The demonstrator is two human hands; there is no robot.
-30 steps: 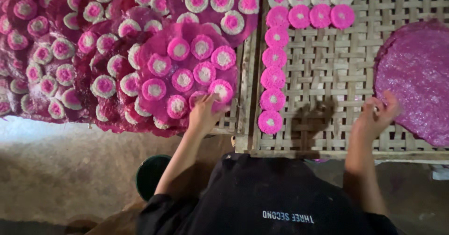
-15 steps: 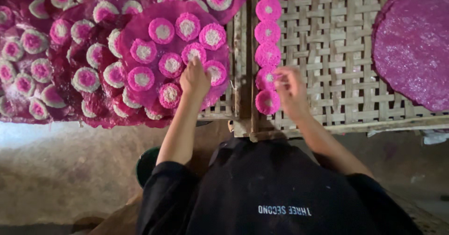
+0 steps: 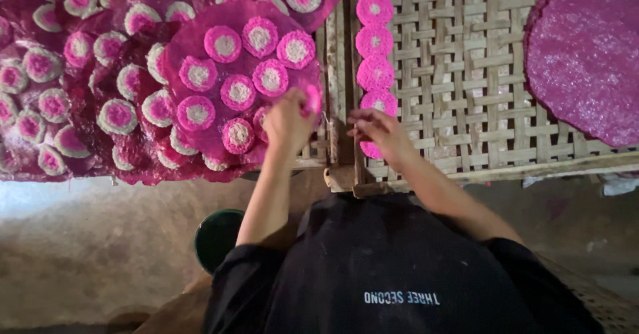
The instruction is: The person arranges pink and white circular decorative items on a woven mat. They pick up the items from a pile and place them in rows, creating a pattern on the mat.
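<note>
My left hand (image 3: 286, 122) pinches a small pink disc with a pale centre (image 3: 311, 98) at the right edge of a large round pink sheet (image 3: 200, 41) that carries several such discs. Just to its right, my right hand (image 3: 376, 131) lies with loosely curled fingers on the woven bamboo tray (image 3: 459, 108). It sits at the bottom of a column of pink discs (image 3: 375, 41) and partly covers the lowest disc (image 3: 370, 150). The two hands are a few centimetres apart, on either side of the tray's wooden frame (image 3: 339, 74).
More pink sheets loaded with pink-and-white discs (image 3: 80, 88) overlap at the left. A large plain magenta sheet (image 3: 586, 54) lies on the tray's right side. A dark green round container (image 3: 216, 237) stands on the earthen floor (image 3: 86, 254) below my left arm.
My right hand has come in from the tray's right side to the foot of the disc column. My left hand has moved right to the sheet's edge and now holds a disc.
</note>
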